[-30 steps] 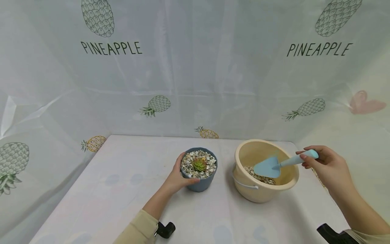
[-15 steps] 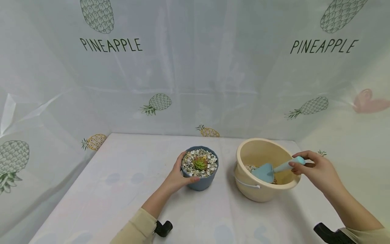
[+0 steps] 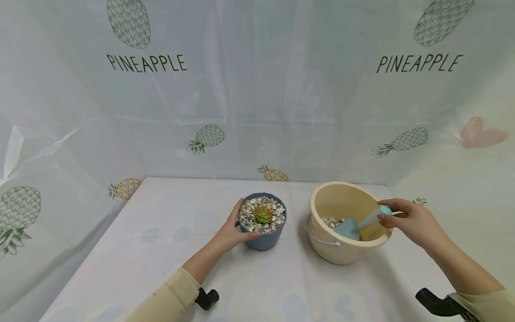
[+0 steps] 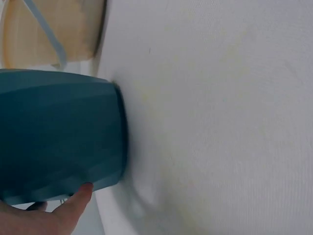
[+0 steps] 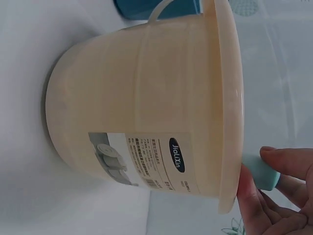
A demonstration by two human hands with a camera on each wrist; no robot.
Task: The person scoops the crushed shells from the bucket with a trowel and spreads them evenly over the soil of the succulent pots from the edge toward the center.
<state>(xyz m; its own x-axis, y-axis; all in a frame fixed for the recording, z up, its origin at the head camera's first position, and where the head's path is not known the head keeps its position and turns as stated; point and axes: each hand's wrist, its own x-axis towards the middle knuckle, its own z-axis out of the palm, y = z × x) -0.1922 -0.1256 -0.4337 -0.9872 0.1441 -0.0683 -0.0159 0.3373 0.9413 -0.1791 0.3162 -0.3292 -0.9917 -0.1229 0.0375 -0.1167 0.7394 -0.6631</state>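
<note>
In the head view my left hand [image 3: 232,231] holds the side of a blue-grey flowerpot [image 3: 263,243], thumb across its front. The pot stands upright on the table, filled with pale pebbles around a small green succulent [image 3: 263,214]. My right hand [image 3: 408,223] pinches the light-blue handle of a small trowel [image 3: 349,229] between thumb and fingers. The trowel's blade is down inside a cream bucket [image 3: 335,255], against the gravel [image 3: 332,222]; its tip is hard to make out. In the right wrist view the handle end [image 5: 261,172] shows at the bucket's rim.
The bucket stands right of the pot, its pale wire handle [image 3: 322,241] hanging down the front. A white patterned cloth covers the table [image 3: 169,250]. Behind it hangs a pineapple-print curtain [image 3: 249,98].
My right hand has moved left and slightly down, lowering the trowel from above the gravel to deeper in the bucket. My left hand stays on the flowerpot.
</note>
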